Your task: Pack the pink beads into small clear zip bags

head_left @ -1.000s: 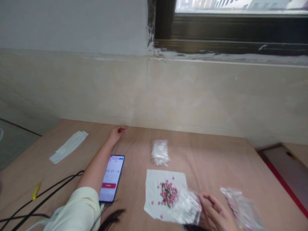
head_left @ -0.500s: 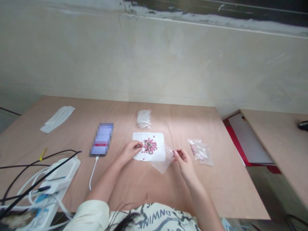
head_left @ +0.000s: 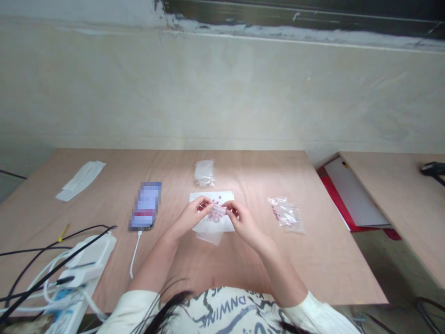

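Observation:
Over a white paper sheet [head_left: 227, 225], a small clear plastic bag [head_left: 209, 238] hangs between my two hands. My left hand [head_left: 195, 212] pinches its upper edge on one side. On the other side, the fingers of my right hand [head_left: 242, 219] are closed on the same edge. Pink beads [head_left: 219, 198] lie in a pile on the paper, partly seen through the bag and partly hidden by it. Whether any beads are inside the bag I cannot tell.
Behind the paper lies a pack of clear bags [head_left: 205, 173]. To the right are filled plastic bags [head_left: 288, 214]. A phone [head_left: 146, 204] on a white cable lies to the left, near a power strip [head_left: 74, 278] with tangled cords. A folded white mask-like item [head_left: 80, 181] sits far left.
My right hand has moved left with the plastic bag, from beside the paper to over the beads. My left hand has now taken hold of the bag's edge too.

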Demonstrator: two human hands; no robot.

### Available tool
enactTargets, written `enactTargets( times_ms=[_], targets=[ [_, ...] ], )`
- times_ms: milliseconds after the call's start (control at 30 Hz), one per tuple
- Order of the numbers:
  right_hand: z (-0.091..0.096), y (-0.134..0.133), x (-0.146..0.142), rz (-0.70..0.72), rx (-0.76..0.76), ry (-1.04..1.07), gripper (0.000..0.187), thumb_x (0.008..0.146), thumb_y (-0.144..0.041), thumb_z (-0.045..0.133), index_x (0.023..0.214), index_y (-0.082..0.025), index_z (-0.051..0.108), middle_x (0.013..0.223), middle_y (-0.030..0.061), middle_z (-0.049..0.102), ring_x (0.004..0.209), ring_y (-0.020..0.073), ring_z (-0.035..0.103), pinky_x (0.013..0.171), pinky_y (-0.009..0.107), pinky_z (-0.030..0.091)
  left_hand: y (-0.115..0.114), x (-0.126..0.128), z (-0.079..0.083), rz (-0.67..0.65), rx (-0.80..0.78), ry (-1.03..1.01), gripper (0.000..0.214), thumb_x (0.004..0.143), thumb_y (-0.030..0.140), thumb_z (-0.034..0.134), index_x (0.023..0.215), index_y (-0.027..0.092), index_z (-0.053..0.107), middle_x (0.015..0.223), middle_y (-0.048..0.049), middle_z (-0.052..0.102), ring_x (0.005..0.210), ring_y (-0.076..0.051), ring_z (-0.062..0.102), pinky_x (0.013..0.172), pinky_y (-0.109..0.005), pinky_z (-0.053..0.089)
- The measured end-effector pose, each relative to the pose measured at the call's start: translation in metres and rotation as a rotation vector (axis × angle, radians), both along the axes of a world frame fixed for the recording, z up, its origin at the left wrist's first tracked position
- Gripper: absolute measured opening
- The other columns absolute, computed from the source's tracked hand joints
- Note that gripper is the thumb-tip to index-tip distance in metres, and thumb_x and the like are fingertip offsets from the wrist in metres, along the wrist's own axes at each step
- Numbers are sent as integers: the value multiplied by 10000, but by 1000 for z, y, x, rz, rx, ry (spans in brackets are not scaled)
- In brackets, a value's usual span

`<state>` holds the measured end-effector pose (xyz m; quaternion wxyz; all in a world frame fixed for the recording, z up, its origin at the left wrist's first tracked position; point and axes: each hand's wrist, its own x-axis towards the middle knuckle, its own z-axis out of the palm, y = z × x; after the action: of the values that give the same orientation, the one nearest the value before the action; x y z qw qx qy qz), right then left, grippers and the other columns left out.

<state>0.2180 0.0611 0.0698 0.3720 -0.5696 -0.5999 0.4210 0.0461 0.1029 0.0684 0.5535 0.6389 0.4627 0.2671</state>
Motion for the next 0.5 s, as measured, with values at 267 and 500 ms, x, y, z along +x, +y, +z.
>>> enactTargets(
  times_ms=[267,500],
  targets=[
    [-2,6,-4,-108,-113,66,121,729,-278,490,772,-169,520,729,27,546,629,136,466,573,251,359,2,-12,1,-39,-121,20,186,727,324,527,706,139,534,641,33,488,547,-76,440,495,-179,344],
    [-9,-6,-12,-125,-87,129,136,712,-263,484,612,-177,450,600,-16,458,592,124,421,583,243,324,-15,-9,2,29,19,69,147,722,268,520,649,141,534,642,15,530,641,-114,486,617,-215,374]
  ],
)
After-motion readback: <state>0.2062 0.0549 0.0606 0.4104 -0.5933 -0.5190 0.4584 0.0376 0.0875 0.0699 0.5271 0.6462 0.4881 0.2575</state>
